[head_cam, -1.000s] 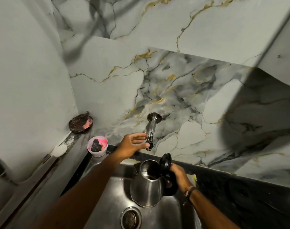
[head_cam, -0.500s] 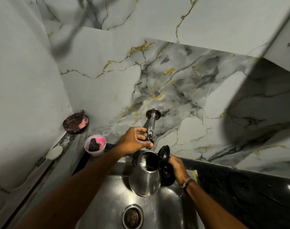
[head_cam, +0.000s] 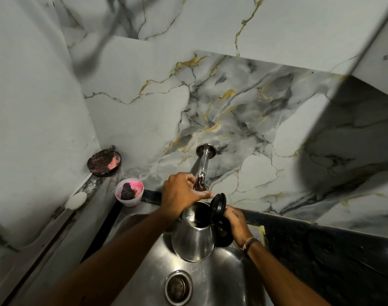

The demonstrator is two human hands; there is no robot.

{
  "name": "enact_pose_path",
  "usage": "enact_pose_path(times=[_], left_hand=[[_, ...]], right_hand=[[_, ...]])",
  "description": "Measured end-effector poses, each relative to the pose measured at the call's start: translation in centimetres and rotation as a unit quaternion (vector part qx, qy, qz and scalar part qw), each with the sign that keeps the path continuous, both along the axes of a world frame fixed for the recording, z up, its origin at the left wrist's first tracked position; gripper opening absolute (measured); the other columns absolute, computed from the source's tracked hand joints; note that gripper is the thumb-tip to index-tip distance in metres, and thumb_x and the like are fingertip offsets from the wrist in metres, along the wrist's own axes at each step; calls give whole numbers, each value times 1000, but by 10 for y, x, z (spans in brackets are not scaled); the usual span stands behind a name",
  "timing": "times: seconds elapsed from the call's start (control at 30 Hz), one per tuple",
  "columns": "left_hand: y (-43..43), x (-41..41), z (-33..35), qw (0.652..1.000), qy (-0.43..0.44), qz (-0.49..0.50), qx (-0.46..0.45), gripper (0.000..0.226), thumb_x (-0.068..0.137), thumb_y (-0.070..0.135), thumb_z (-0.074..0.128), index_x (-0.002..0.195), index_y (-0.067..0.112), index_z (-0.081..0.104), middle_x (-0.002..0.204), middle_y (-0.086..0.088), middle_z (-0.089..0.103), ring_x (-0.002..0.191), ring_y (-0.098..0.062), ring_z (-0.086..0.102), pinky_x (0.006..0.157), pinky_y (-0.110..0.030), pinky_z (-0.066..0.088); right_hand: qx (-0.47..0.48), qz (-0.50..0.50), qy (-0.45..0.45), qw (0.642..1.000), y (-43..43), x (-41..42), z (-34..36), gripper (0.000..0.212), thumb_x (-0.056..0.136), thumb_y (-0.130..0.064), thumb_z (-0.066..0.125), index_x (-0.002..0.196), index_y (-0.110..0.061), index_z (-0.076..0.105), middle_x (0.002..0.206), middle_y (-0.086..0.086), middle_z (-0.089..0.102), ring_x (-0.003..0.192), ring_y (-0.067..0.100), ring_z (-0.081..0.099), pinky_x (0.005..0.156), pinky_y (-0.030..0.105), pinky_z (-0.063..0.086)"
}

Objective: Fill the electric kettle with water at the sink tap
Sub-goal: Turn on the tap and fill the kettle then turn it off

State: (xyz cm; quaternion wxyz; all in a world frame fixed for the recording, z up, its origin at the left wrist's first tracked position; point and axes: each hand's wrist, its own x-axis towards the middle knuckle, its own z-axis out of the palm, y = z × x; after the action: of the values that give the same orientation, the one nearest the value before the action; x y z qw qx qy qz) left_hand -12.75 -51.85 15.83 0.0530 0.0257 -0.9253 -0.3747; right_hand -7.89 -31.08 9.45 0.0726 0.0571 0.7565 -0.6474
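Observation:
A steel electric kettle (head_cam: 194,239) with its black lid (head_cam: 218,205) flipped open hangs over the steel sink (head_cam: 221,281), its mouth right under the chrome tap (head_cam: 203,166) that comes out of the marble wall. My right hand (head_cam: 235,221) grips the kettle's black handle. My left hand (head_cam: 181,193) is closed around the tap's lower end, just above the kettle's mouth. I cannot make out any water stream.
A pink cup (head_cam: 129,192) with a dark scrubber stands at the sink's back left corner. A round dark dish (head_cam: 104,161) and a white soap bar (head_cam: 76,200) sit on the left ledge. The drain (head_cam: 178,287) is below the kettle. Black countertop (head_cam: 334,250) extends right.
My left hand went from open beside the tap to closed on it. The kettle rose and moved closer under the spout.

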Motion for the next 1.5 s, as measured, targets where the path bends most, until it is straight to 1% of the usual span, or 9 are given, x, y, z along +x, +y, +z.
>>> enact_pose_path(times=[0.1, 0.27, 0.43, 0.6, 0.77, 0.83, 1.0, 1.3, 1.5], left_hand=[[6, 1, 5, 997, 17, 39, -68, 62, 60, 83, 92, 71, 29, 65, 75, 8, 75, 75, -16, 71, 75, -33, 56], [11, -3, 9, 996, 29, 40, -72, 50, 70, 68, 94, 86, 28, 69, 84, 6, 73, 83, -21, 67, 76, -35, 50], [12, -3, 9, 994, 51, 27, -88, 38, 73, 61, 93, 79, 30, 71, 70, 10, 58, 74, -18, 57, 73, -33, 46], [5, -6, 11, 995, 43, -34, -88, 28, 77, 51, 93, 89, 28, 85, 71, 10, 70, 73, -15, 70, 74, -30, 56], [-9, -15, 13, 995, -2, -101, -28, 27, 75, 46, 99, 69, 38, 74, 49, 15, 62, 55, 3, 62, 65, -23, 50], [-14, -18, 12, 992, -32, -125, -3, 27, 77, 43, 100, 68, 32, 77, 57, 10, 74, 60, -4, 73, 65, -27, 58], [-26, -24, 10, 971, -101, -181, 119, 16, 78, 28, 103, 86, 26, 89, 85, 4, 89, 90, -20, 87, 95, -46, 67], [-35, -31, 9, 951, -151, -210, 168, 27, 82, 28, 100, 106, 20, 90, 97, 6, 90, 93, -8, 86, 95, -30, 62], [-34, -31, 7, 955, -145, -203, 162, 28, 83, 27, 100, 107, 18, 90, 97, 6, 90, 93, -8, 86, 107, -43, 64]], right_hand=[[3, 2, 2, 1000, 1, 2, 0, 37, 72, -56, 64, 72, -19, 71, 73, -5, 68, 74, 10, 62, 77, 35, 51], [-1, 0, 19, 1000, 1, 2, 1, 50, 80, -43, 62, 85, 6, 67, 80, 6, 67, 80, 19, 61, 81, 41, 50], [3, -7, 4, 1000, -2, 0, 2, 36, 86, -35, 61, 81, -1, 71, 80, 5, 69, 80, 18, 63, 80, 38, 51], [4, -9, 4, 1000, -4, 0, 2, 33, 84, -39, 61, 75, -8, 69, 75, -1, 67, 74, 12, 61, 76, 36, 50], [26, -2, -3, 1000, -6, 0, 7, 23, 84, -40, 63, 66, -27, 69, 68, -10, 64, 71, 10, 58, 74, 36, 48], [30, 1, -5, 1000, -5, 0, 9, 23, 86, -37, 63, 70, -22, 71, 73, -4, 67, 76, 14, 60, 77, 38, 49], [27, -2, 6, 1000, -4, -1, 14, 48, 86, -38, 59, 90, 9, 68, 91, 28, 68, 87, 27, 61, 87, 45, 50], [25, -5, 11, 1000, -3, 3, 15, 52, 85, -39, 58, 89, 12, 65, 84, 14, 64, 84, 26, 57, 85, 44, 47], [22, -10, 12, 1000, -8, 1, 11, 53, 85, -41, 59, 91, 11, 66, 86, 18, 66, 85, 28, 59, 86, 45, 48]])
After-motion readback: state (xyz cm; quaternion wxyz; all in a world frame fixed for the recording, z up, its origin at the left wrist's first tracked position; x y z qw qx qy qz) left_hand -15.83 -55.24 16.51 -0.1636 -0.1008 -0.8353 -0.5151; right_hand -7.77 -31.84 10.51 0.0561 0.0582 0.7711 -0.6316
